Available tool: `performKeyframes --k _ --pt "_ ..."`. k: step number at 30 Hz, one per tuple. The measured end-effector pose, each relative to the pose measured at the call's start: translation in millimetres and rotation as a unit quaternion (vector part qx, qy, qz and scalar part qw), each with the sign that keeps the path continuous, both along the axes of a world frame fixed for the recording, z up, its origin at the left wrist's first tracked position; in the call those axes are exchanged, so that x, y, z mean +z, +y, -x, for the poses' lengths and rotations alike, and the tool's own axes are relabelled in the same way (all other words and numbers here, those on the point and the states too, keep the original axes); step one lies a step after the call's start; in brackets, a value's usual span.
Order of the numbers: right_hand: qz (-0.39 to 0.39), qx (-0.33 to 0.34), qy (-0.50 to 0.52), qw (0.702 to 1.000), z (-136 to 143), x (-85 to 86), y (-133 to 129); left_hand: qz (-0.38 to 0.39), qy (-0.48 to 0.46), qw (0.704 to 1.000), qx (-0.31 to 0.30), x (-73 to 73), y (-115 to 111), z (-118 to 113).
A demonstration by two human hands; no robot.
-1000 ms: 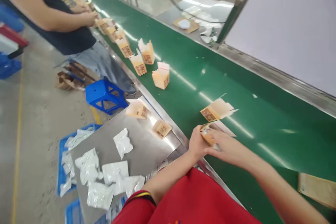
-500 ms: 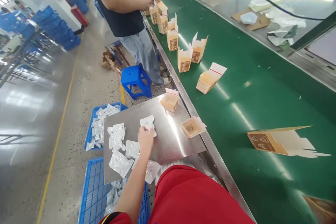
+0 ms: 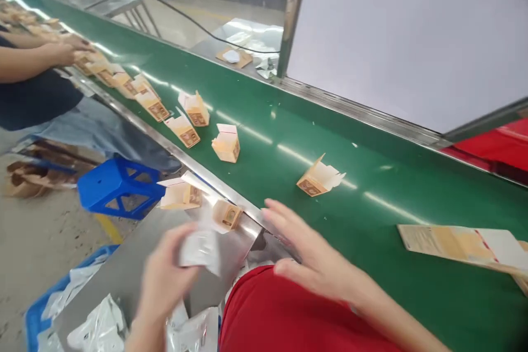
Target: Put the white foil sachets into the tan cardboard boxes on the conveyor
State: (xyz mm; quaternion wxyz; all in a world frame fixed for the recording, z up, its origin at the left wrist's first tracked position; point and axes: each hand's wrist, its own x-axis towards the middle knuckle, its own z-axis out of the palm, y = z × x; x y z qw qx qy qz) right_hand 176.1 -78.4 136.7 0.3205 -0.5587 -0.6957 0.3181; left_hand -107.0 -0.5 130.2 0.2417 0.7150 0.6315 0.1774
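Note:
My left hand pinches a white sealed pouch above the steel side table; both are a little blurred. Just beyond the pouch, an open-topped carton stands at the table's corner by the belt, with another open carton to its left. My right hand reaches over the belt's near edge, fingers apart and holding nothing. More white pouches lie on the table's near part, some partly hidden by my left forearm.
A green conveyor belt crosses the view, carrying several open cartons, including one beyond my right hand and a flat-lying one at right. A co-worker's hands handle cartons at far left. A blue stool stands on the floor.
The view has swung right toward the belt. My left hand has lifted the pouch off the table and brought it near the cartons. My right hand has come into view.

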Motion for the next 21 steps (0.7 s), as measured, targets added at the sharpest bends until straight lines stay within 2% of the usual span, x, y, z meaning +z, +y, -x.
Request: performKeyframes --k 1,2,3,4,5,6,8,9,10,11,13,15,16,18,20,21 --pt "0.036 -0.006 0.051 0.998 9 -1.4 5 0.020 -0.046 0.993 -0.112 0.9 -6 -36" --pt "0.072 -0.042 0.085 0.993 10 -4.3 6 0.023 -0.090 0.974 -0.209 -2.2 -13 -71" --pt "0.103 -0.101 0.104 0.984 3 -8.5 5 0.006 -0.132 0.954 -0.271 -8.4 -18 -104" --pt "0.121 -0.173 0.109 0.971 -11 -13.7 1 -0.010 -0.159 0.938 -0.308 -16.9 -21 -133" --pt "0.111 -0.253 0.103 0.956 -30 -19.5 -5 -0.024 -0.181 0.930 -0.320 -27.1 -21 -158" --pt "0.074 -0.331 0.089 0.937 -53 -25.3 -11 -0.029 -0.198 0.931 -0.306 -38.6 -18 -180" --pt "-0.060 -0.476 0.028 0.877 -100 -37.0 -20 0.003 -0.228 0.942 -0.245 -65.1 -5 -217" --pt "-0.122 -0.522 -0.027 0.844 -119 -43.2 -21 0.035 -0.244 0.944 -0.220 -80.0 4 -235" --pt "-0.152 -0.535 -0.093 0.825 -133 -50.1 -20 0.072 -0.257 0.940 -0.211 -95.8 13 -253" --pt "-0.135 -0.516 -0.166 0.830 -143 -57.9 -16 0.109 -0.267 0.932 -0.220 -112.0 22 -273" --pt "-0.001 -0.402 -0.283 0.871 -151 -76.4 -2 0.170 -0.274 0.901 -0.289 -143.5 34 -311" --pt "0.131 -0.279 -0.314 0.898 -154 -95.8 15 0.200 -0.276 0.867 -0.363 -168.9 36 -341" --pt "0.167 -0.235 -0.305 0.908 -156 -104.0 23 0.204 -0.275 0.858 -0.383 -177.9 32 -351" --pt "0.183 -0.175 -0.269 0.929 -167 -113.9 33 0.202 -0.255 0.864 -0.384 -186.3 18 -362" --pt "0.180 -0.133 -0.236 0.946 -183 -113.3 34 0.210 -0.204 0.887 -0.356 -181.9 -2 -359" --pt "0.167 -0.135 -0.224 0.951 -191 -109.7 30 0.216 -0.173 0.895 -0.351 -175.6 -12 -353"
